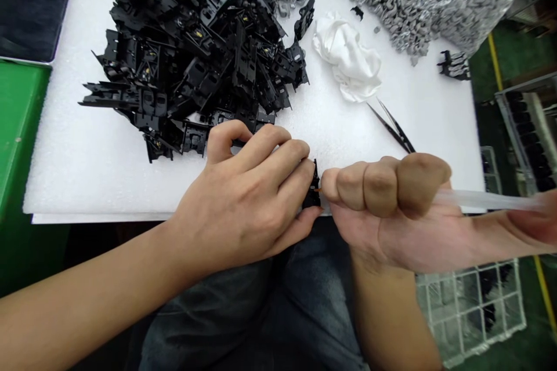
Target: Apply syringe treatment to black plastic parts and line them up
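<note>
Two bare hands close together at lower centre, the left hand (pixel 241 200) clamped on a small black plastic part (pixel 312 194) at the near edge of the white foam sheet (pixel 100 185), the right hand (pixel 391 208) curled into a fist just beside it, below the heap of black parts (pixel 187 64) at upper left.

The left hand (pixel 241 203) comes in low from the left, fingers curled and thumb tucked under, pinching close against the right hand (pixel 387 208), which is bunched into a tight fist, knuckles up, its forearm (pixel 391 313) dropping downward.
</note>
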### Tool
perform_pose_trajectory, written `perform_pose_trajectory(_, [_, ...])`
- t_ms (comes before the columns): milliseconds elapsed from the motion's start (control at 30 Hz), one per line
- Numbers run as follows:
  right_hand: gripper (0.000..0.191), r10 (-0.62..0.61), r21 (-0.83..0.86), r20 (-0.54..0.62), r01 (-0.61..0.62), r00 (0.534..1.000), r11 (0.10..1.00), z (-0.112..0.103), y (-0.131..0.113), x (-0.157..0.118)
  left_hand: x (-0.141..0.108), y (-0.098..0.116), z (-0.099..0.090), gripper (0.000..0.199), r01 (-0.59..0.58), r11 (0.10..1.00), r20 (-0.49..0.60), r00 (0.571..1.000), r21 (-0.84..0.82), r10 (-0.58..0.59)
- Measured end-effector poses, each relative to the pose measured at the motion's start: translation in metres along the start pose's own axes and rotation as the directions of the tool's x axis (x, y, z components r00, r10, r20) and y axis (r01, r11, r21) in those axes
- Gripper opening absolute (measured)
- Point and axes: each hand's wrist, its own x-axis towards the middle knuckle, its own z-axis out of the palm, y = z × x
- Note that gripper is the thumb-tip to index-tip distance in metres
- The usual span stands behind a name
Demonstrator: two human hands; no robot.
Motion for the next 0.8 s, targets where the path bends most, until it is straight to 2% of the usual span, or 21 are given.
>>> perform_pose_trajectory(300, [0.065, -0.007, 0.032, 0.014, 0.006, 1.000, 0.999, -0.0037, 0.0011, -0.0030, 0.0000, -0.0003, 0.0007, 0.037, -0.016, 0.999, -0.008, 1.000, 0.036, 0.016])
perform_pose_trajectory(500, [0.067, 0.005, 0.023, -0.006, -0.005, 1.000, 1.000, -0.0024, 0.0009, -0.0022, 0.0001, 0.0002, 0.0005, 0.033, -0.002, 0.999, -0.004, 1.000, 0.036, 0.002])
perform_pose_trajectory(800, [0.066, -0.024, -0.050, -0.029, 0.023, 0.999, 0.999, 0.0008, -0.0001, -0.0023, -0.0007, -0.0004, 0.0004, 0.034, -0.008, 1.000, -0.004, 1.000, 0.022, 0.008])
